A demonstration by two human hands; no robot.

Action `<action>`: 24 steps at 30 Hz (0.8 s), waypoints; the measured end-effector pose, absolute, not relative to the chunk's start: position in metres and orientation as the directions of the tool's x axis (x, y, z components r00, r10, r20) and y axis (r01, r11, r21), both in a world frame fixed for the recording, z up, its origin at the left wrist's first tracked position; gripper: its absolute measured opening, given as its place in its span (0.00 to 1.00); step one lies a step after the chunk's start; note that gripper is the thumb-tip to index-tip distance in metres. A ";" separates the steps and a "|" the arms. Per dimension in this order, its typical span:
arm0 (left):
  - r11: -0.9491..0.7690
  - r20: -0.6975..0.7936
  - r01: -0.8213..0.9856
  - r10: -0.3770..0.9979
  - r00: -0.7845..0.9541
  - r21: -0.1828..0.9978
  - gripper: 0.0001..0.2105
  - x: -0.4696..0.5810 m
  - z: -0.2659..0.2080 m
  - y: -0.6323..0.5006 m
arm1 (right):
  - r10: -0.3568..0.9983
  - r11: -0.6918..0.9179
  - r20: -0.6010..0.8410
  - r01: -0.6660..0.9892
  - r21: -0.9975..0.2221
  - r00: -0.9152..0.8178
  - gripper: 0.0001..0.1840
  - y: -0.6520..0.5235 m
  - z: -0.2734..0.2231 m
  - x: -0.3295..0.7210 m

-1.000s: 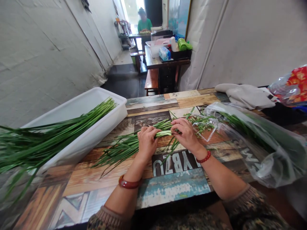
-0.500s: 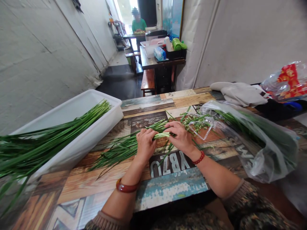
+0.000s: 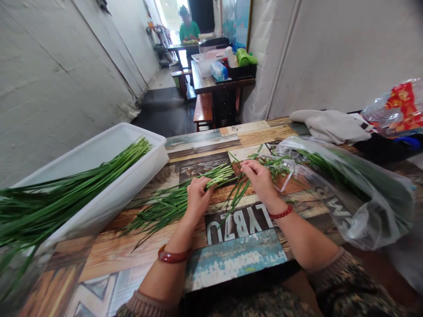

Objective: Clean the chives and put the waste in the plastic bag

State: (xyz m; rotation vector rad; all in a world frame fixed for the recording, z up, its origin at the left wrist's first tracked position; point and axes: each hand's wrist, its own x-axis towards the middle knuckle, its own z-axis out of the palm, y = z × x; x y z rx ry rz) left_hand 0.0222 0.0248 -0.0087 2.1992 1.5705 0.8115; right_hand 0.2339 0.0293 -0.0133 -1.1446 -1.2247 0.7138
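R hand [image 3: 259, 179] has just backed off pale stem ends [image 3: 220, 176], now near loose green scraps [image 3: 276, 166], can't tell if pinching any; L hand [image 3: 199, 193] still clamps long, thin green stalks [image 3: 168, 201] on patchwork wood-print desk [image 3: 239, 259]. Prob. mid-cleaning.

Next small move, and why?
Probably bring the right hand to the pale stem ends: the left hand grips the green stalks just behind them, while the right hand sits just beyond, beside loose scraps.

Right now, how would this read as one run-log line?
left hand: holding slender green stalks; right hand: near their pale ends; white rectangular plastic tub: more green stalks inside
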 end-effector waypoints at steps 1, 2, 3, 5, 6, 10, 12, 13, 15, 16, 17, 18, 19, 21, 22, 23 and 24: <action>-0.351 0.264 0.739 0.935 0.238 0.575 0.11 0.021 -0.009 0.026 | 0.889 0.362 0.413 0.246 -0.899 0.199 0.15 0.030 -0.011 0.239; -0.357 0.265 0.723 0.933 0.244 0.591 0.11 0.021 -0.009 0.027 | 0.869 0.403 0.473 0.347 -0.847 0.144 0.17 0.030 -0.009 0.243; -0.361 0.265 0.707 0.932 0.248 0.609 0.11 0.021 -0.010 0.027 | 0.850 0.429 0.519 0.450 -0.783 0.094 0.19 0.030 -0.007 0.246; -0.359 0.262 0.673 0.933 0.246 0.647 0.11 0.020 -0.009 0.027 | 0.822 0.415 0.568 0.644 -0.643 0.038 0.19 0.029 -0.004 0.252; -0.354 0.258 0.655 0.935 0.242 0.668 0.11 0.020 -0.009 0.027 | 0.816 0.382 0.577 0.723 -0.575 0.028 0.16 0.028 -0.003 0.254; -0.310 0.214 0.572 0.949 0.230 0.759 0.11 0.020 -0.008 0.027 | 0.835 0.286 0.550 0.864 -0.414 -0.014 0.11 0.028 -0.002 0.261; -0.281 0.185 0.536 0.956 0.226 0.796 0.11 0.021 -0.007 0.027 | 0.845 0.277 0.534 0.880 -0.385 -0.032 0.14 0.029 -0.004 0.264; -0.266 0.173 0.522 0.960 0.220 0.810 0.11 0.022 -0.006 0.026 | 0.845 0.276 0.533 0.886 -0.373 -0.039 0.15 0.029 -0.006 0.265; -0.236 0.153 0.505 0.968 0.201 0.830 0.10 0.024 -0.005 0.025 | 0.839 0.282 0.541 0.894 -0.348 -0.054 0.16 0.030 -0.008 0.266; -0.224 0.145 0.502 0.971 0.191 0.836 0.11 0.024 -0.004 0.025 | 0.835 0.289 0.547 0.895 -0.339 -0.063 0.15 0.030 -0.009 0.266; -0.214 0.138 0.503 0.973 0.183 0.837 0.11 0.025 -0.003 0.025 | 0.831 0.298 0.553 0.894 -0.334 -0.071 0.13 0.030 -0.010 0.266; -0.207 0.134 0.507 0.975 0.177 0.837 0.11 0.025 -0.003 0.024 | 0.827 0.307 0.557 0.890 -0.336 -0.075 0.12 0.030 -0.010 0.266; -0.203 0.131 0.511 0.976 0.173 0.836 0.11 0.026 -0.002 0.024 | 0.825 0.315 0.560 0.885 -0.344 -0.076 0.10 0.029 -0.010 0.266; -0.204 0.133 0.513 0.976 0.172 0.834 0.12 0.026 -0.002 0.024 | 0.825 0.318 0.562 0.872 -0.373 -0.060 0.09 0.028 -0.008 0.266; -0.209 0.138 0.511 0.975 0.173 0.834 0.12 0.025 -0.002 0.024 | 0.825 0.312 0.563 0.868 -0.387 -0.046 0.09 0.027 -0.007 0.265; -0.213 0.143 0.509 0.974 0.174 0.834 0.12 0.025 -0.003 0.024 | 0.823 0.305 0.567 0.866 -0.397 -0.030 0.09 0.026 -0.006 0.265; -0.217 0.146 0.509 0.974 0.175 0.833 0.12 0.025 -0.003 0.024 | 0.819 0.299 0.574 0.865 -0.403 -0.016 0.09 0.025 -0.005 0.265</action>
